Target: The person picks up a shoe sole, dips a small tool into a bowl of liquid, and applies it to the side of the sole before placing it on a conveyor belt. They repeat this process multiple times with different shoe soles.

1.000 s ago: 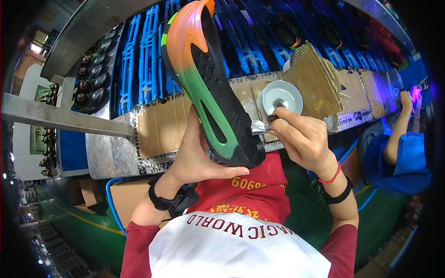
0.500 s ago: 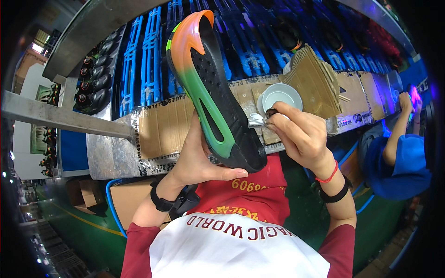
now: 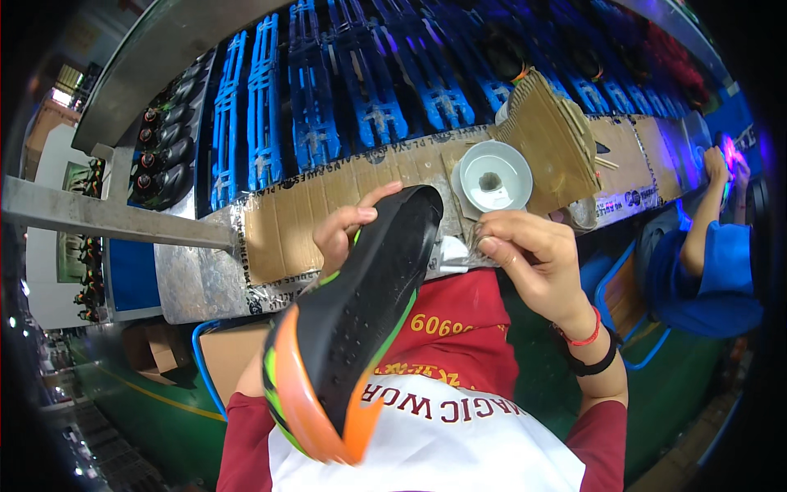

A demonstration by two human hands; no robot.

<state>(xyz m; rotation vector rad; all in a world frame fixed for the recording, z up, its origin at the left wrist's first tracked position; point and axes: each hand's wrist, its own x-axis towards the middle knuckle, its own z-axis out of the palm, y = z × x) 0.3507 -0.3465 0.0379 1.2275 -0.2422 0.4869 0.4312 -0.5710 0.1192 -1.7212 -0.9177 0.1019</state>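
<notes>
A shoe sole (image 3: 361, 287) slants across the lower middle, its orange heel end toward me. Its inner face is black with small holes, and green runs along its edges. My left hand (image 3: 340, 234) grips it from behind; the sole hides the palm and part of the fingers. To the right, my right hand (image 3: 537, 254) is closed in a pinch beside a white bowl (image 3: 525, 180); I cannot make out what is between the fingertips. Liquid and a dark patch show in the bowl. A small white and silvery piece (image 3: 451, 252) lies left of the pinch.
Cardboard (image 3: 307, 213) covers the bench. A folded cardboard piece (image 3: 549, 143) stands behind the bowl. Farther back runs a rack of blue holders (image 3: 377, 115). A metal bar (image 3: 115, 213) crosses at left, near dark shoes (image 3: 168, 152). Another person in blue (image 3: 725, 266) works at right.
The sole has swung round, its orange heel end moving from far to near and its inner face turning up. My right hand has moved slightly down and right; the dark thing at its fingertips no longer shows.
</notes>
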